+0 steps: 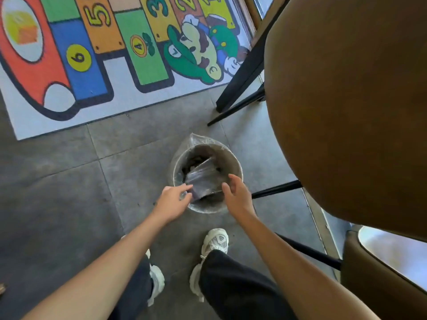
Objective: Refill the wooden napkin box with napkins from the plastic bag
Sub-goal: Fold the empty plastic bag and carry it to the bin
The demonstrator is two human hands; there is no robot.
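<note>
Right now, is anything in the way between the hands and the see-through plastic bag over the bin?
Nothing visible. The left hand already touches the plastic bag at its edge, and the right hand is open just beside it, above the lined bin.

Clear, crumpled plastic bag (pixel 203 181), tilted over the lined bin's (pixel 233 158) mouth.

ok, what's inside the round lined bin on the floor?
Inside the round grey bin with its clear liner: a crumpled clear plastic bag on dark, unclear rubbish. The left hand touches the bag; the right hand hovers open. The bin's bottom is covered.
</note>
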